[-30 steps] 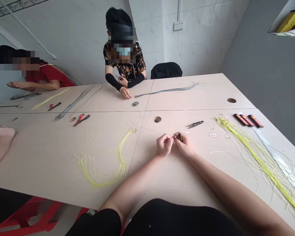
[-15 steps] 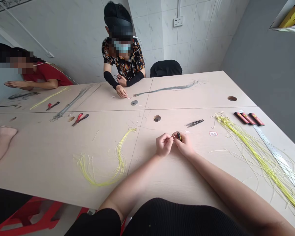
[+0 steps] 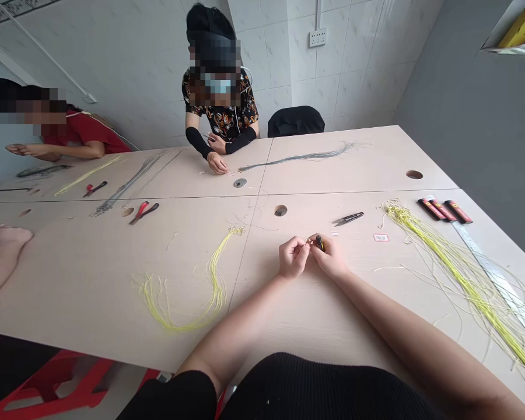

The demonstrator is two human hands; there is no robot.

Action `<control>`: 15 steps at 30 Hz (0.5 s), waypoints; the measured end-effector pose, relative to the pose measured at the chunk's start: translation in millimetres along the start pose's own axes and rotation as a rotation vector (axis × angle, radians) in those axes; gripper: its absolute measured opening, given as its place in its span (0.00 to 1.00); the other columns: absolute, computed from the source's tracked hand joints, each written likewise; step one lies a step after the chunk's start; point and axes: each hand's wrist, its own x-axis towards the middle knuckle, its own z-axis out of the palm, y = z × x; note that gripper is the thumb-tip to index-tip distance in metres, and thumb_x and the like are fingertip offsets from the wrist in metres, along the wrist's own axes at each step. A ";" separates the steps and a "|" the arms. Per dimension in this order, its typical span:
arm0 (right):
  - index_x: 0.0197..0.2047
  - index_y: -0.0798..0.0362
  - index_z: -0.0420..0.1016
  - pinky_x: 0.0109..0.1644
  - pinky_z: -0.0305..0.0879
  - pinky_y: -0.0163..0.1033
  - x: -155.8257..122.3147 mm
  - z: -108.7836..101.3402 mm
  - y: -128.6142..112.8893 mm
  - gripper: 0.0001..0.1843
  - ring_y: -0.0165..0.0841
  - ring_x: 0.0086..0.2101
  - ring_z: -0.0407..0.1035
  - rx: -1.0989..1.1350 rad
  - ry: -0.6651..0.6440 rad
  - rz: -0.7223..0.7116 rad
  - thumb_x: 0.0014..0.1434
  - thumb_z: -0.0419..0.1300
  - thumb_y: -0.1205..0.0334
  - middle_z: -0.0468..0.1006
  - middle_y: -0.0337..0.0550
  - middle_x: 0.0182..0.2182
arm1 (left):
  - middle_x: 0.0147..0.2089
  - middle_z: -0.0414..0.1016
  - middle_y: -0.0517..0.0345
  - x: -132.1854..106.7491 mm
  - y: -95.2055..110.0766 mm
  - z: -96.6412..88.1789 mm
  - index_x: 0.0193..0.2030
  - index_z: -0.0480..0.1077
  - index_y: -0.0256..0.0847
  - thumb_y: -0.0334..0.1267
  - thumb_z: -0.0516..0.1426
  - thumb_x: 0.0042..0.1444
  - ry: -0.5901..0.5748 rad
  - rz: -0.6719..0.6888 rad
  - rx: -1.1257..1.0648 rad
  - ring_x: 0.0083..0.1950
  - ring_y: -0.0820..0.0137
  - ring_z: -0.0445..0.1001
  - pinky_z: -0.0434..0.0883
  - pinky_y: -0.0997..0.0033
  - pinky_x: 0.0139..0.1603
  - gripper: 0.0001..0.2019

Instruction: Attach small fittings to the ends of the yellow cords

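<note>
Both my hands rest together on the light wooden table [image 3: 315, 303]. My left hand [image 3: 292, 258] is pinched closed on something thin that I cannot make out. My right hand [image 3: 330, 256] is closed round a small black and yellow tool [image 3: 319, 242], its tip pointing at the left fingertips. Close behind them lie small black snips [image 3: 347, 219] and a tiny white label [image 3: 380, 237]. A big bundle of yellow cords [image 3: 459, 277] stretches along the right side. A smaller curved bundle of yellow cords [image 3: 201, 291] lies to my left.
Three red and black lighters [image 3: 444, 210] and a metal ruler [image 3: 499, 280] lie at the right edge. Red pliers [image 3: 143, 212] sit at the left. A person in a patterned shirt [image 3: 221, 116] works opposite beside grey cords [image 3: 297, 157]. Another person in red [image 3: 70, 137] sits far left.
My hands have stayed in the same place, still pinched together. The person opposite has shifted a hand slightly on the table.
</note>
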 end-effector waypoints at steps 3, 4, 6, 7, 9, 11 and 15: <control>0.27 0.53 0.67 0.32 0.58 0.36 0.1 -0.1 -0.5 0.08 0.30 0.26 0.60 0.007 -0.011 -0.006 0.48 0.52 0.58 0.68 0.38 0.23 | 0.16 0.51 0.68 -0.1 -0.3 0.6 0.19 0.56 0.40 0.42 0.56 0.54 0.003 0.004 -0.003 0.19 0.79 0.49 0.51 0.76 0.21 0.17; 0.27 0.53 0.67 0.32 0.58 0.36 0.1 0.0 -0.6 0.08 0.30 0.27 0.60 0.008 -0.014 -0.005 0.48 0.52 0.58 0.68 0.38 0.23 | 0.16 0.51 0.68 -0.2 -0.5 0.8 0.19 0.56 0.40 0.42 0.56 0.54 0.003 0.001 -0.004 0.19 0.79 0.50 0.51 0.76 0.21 0.17; 0.28 0.53 0.67 0.32 0.58 0.36 0.4 0.2 -0.6 0.08 0.31 0.27 0.60 0.006 -0.014 -0.002 0.48 0.52 0.58 0.68 0.38 0.23 | 0.16 0.51 0.68 -0.3 -1.1 1.0 0.19 0.56 0.40 0.43 0.56 0.54 0.000 -0.006 -0.008 0.19 0.79 0.49 0.51 0.76 0.21 0.17; 0.27 0.53 0.67 0.32 0.58 0.37 0.5 0.3 -0.5 0.08 0.31 0.27 0.59 0.005 -0.013 -0.001 0.48 0.52 0.58 0.68 0.38 0.23 | 0.16 0.51 0.68 -0.3 -1.5 1.1 0.19 0.56 0.40 0.43 0.56 0.54 -0.002 -0.008 -0.009 0.19 0.79 0.49 0.51 0.76 0.21 0.17; 0.27 0.53 0.67 0.32 0.57 0.37 0.7 0.5 -0.2 0.08 0.30 0.26 0.59 -0.002 -0.009 -0.001 0.48 0.52 0.57 0.67 0.38 0.23 | 0.16 0.51 0.68 -0.4 -1.9 1.1 0.19 0.56 0.40 0.44 0.56 0.54 -0.003 -0.011 -0.009 0.20 0.79 0.49 0.51 0.76 0.21 0.18; 0.26 0.53 0.66 0.32 0.57 0.36 0.8 0.4 -0.2 0.08 0.30 0.26 0.59 -0.009 -0.010 -0.003 0.48 0.52 0.57 0.67 0.37 0.23 | 0.17 0.51 0.68 -0.3 -1.9 1.1 0.19 0.57 0.40 0.44 0.56 0.54 -0.004 -0.012 -0.010 0.20 0.79 0.50 0.52 0.76 0.22 0.18; 0.26 0.53 0.66 0.32 0.57 0.37 0.2 0.1 -0.8 0.08 0.30 0.26 0.59 -0.013 -0.013 -0.006 0.48 0.52 0.57 0.67 0.38 0.23 | 0.17 0.51 0.68 0.2 -0.4 1.4 0.19 0.57 0.40 0.44 0.56 0.53 -0.007 -0.023 -0.017 0.20 0.79 0.50 0.52 0.76 0.22 0.18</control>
